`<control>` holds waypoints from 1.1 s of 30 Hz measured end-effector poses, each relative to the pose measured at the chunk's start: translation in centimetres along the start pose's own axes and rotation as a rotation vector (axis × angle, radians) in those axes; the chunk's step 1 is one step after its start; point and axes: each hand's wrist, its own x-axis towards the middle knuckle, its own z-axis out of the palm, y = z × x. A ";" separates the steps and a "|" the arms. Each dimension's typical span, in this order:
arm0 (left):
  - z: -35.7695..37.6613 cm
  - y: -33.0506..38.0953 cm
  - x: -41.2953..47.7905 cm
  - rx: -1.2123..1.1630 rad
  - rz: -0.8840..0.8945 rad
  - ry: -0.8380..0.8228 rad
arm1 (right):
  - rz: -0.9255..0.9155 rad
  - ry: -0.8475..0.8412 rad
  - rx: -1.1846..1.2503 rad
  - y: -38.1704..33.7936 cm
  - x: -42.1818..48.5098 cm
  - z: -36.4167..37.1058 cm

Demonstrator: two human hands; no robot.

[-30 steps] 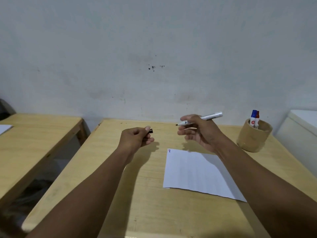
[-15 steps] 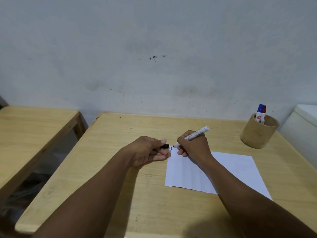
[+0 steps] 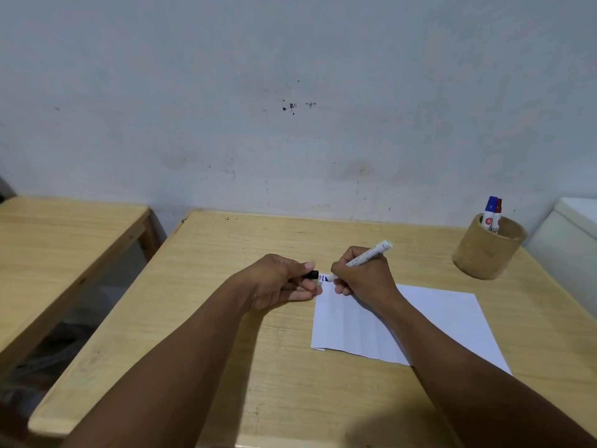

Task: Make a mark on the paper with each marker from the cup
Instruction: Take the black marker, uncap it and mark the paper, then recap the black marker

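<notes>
A white sheet of paper (image 3: pixel 436 321) lies on the wooden table (image 3: pixel 226 318). My right hand (image 3: pixel 361 274) grips a white marker (image 3: pixel 371 253), its tip down at the paper's far left corner, where small blue and dark marks (image 3: pixel 324 278) show. My left hand (image 3: pixel 281 281) rests on the table just left of that corner, pinching the marker's black cap (image 3: pixel 311 274). A round wooden cup (image 3: pixel 487 250) stands at the table's far right, holding a blue-capped marker (image 3: pixel 490 213) and a red-capped marker (image 3: pixel 498 211).
A second wooden table (image 3: pixel 61 240) stands to the left across a gap. A white cabinet or box (image 3: pixel 571 234) sits right of the cup. A pale wall (image 3: pixel 290 108) runs behind the tables.
Both hands came down from the air to the paper's far left corner. The marker tip now touches the paper, and my left hand with the cap rests beside it.
</notes>
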 end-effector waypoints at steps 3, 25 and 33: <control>0.1 0.1 -0.2 0.019 0.009 -0.007 | 0.056 0.068 0.132 -1.0 0.1 -0.4; 11.9 8.0 -2.4 0.139 0.362 -0.142 | -0.021 0.041 0.472 -10.5 -4.4 -11.0; 17.0 7.5 -0.9 0.239 0.468 -0.126 | -0.079 0.108 0.478 -9.4 -4.9 -13.8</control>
